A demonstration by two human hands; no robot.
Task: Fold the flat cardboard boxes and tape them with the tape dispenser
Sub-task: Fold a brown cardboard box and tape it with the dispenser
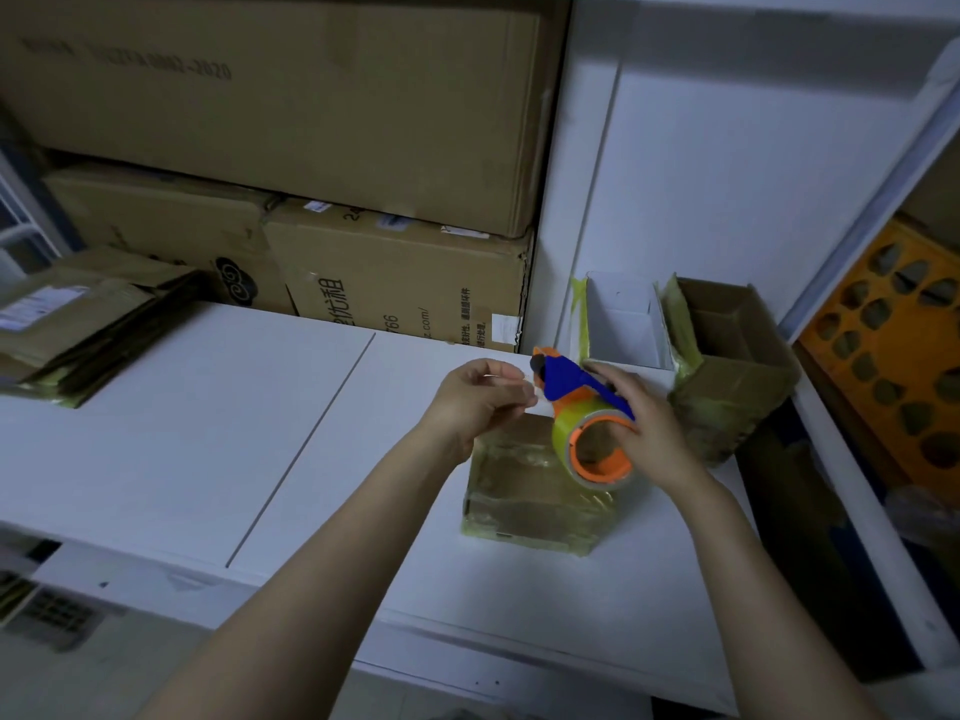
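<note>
Bare forearms lead to the left grip (480,400), fingers pinching the end of the tape (565,433), and the right grip (649,426), curled round the blue-and-orange dispenser (574,394) held over a taped box (535,496) on the white worktop (208,423). Flat boxes (83,324) lie stacked far left, and an open box (737,366) stands at the right. Behind, the lower carton (395,283) reads "优租", "766" and ".com/"; the top carton (270,96) shows a blurred "-2020".
</note>
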